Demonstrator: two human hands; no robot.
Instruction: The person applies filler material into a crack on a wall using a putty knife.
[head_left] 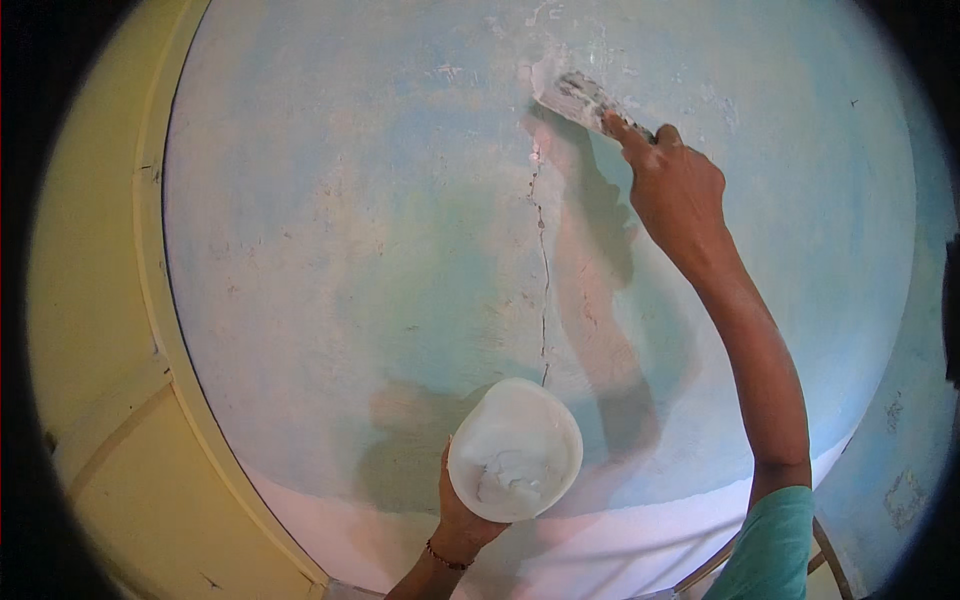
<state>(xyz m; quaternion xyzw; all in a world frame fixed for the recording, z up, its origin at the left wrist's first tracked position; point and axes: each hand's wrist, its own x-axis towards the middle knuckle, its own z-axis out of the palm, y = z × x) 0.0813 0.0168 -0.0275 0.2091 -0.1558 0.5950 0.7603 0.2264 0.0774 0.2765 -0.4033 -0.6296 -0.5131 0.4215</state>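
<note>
My right hand (675, 180) is closed round a putty knife (585, 97), its wide blade smeared with white filler and laid against the wall near the top of the view. Below the blade, a thin dark crack (544, 270) runs down the pale blue wall (420, 260). White filler covers the wall just above and around the blade's edge. My left hand (463, 510) grips a round white plastic tub (572, 450) from beneath and the side. The tub is tilted so its inside shows, with white filler paste (515, 480) lying in it.
A yellow panelled door or partition (95, 330) with a raised frame borders the wall on the left. A paler pink-white band (640, 520) runs along the wall's lower part. Brown wooden bars (830, 560) stand at the lower right, near my green sleeve.
</note>
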